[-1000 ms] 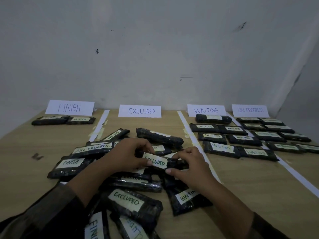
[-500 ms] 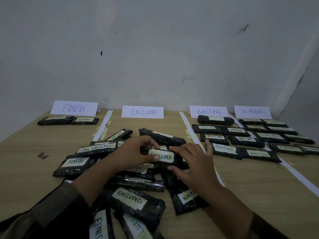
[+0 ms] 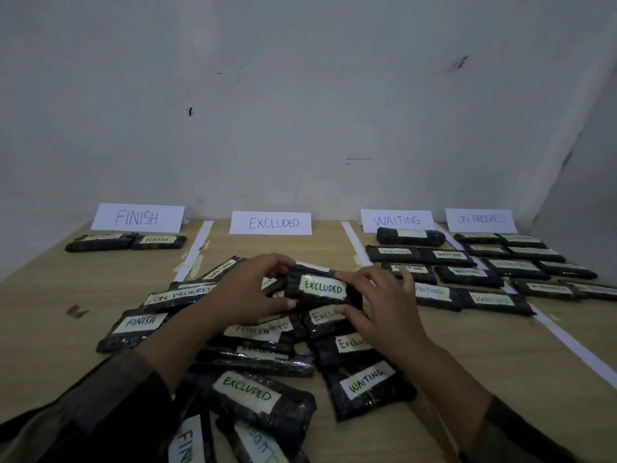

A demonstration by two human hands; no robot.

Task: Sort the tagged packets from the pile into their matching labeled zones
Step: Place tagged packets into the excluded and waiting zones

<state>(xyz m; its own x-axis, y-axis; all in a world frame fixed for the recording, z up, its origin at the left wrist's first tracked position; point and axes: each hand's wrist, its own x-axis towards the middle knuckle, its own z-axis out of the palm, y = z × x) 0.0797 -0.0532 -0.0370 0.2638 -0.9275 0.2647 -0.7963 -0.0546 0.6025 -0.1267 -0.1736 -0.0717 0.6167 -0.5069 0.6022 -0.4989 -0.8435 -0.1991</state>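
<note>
Nearest you, the pile of tagged packets (image 3: 260, 355) sprawls on the wooden table (image 3: 500, 355); tags read EXCLUDED, WAITING, FINISH, ON PROGRESS. At the pile's far edge your left hand (image 3: 247, 289) and right hand (image 3: 377, 302) each pinch one end of the EXCLUDED packet (image 3: 320, 289), fingers curled over it, thumbs underneath. Beyond, at the wall: FINISH card (image 3: 137, 218) with two packets before it, EXCLUDED card (image 3: 271, 223), WAITING card (image 3: 396, 221) and ON PROGRESS card (image 3: 480, 219), both fronted by packet rows.
</note>
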